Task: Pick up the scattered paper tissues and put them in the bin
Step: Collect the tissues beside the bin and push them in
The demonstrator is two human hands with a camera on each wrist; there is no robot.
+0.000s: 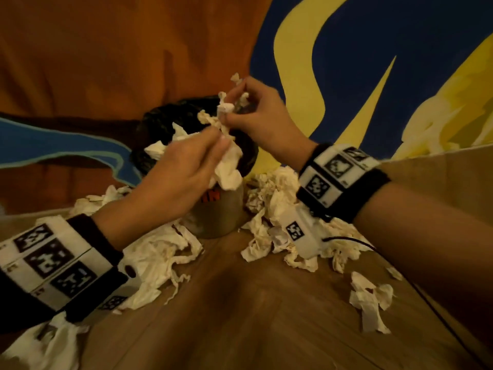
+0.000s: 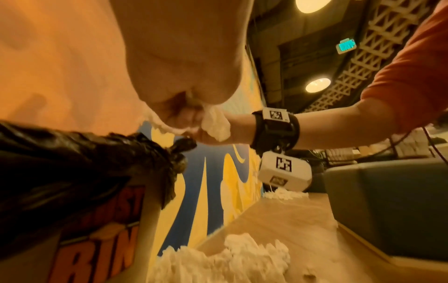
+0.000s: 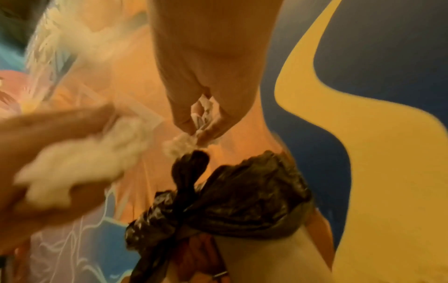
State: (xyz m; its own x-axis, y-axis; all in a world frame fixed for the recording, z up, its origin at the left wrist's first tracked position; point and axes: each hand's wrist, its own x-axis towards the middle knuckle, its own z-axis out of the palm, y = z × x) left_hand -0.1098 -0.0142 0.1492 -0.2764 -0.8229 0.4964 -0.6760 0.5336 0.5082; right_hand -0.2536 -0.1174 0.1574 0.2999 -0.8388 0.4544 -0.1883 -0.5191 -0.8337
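Observation:
A small bin (image 1: 218, 209) with a black liner (image 1: 170, 113) stands on the wooden floor against the painted wall. Both hands hover above its mouth. My left hand (image 1: 210, 145) grips a wad of white tissue (image 1: 226, 166) that hangs over the bin's rim. My right hand (image 1: 237, 102) pinches a smaller crumpled tissue (image 1: 224, 105) just above it. In the left wrist view the left hand (image 2: 191, 114) holds tissue (image 2: 215, 124) beside the liner (image 2: 97, 153). In the right wrist view the right hand (image 3: 203, 122) pinches tissue (image 3: 184, 143) over the liner's knot (image 3: 191, 162).
Crumpled tissues lie around the bin: a heap (image 1: 160, 257) at the left, a heap (image 1: 269, 209) at the right, a loose piece (image 1: 370, 297) nearer me and one (image 1: 50, 343) at the bottom left. A grey sofa (image 2: 387, 201) stands at the right.

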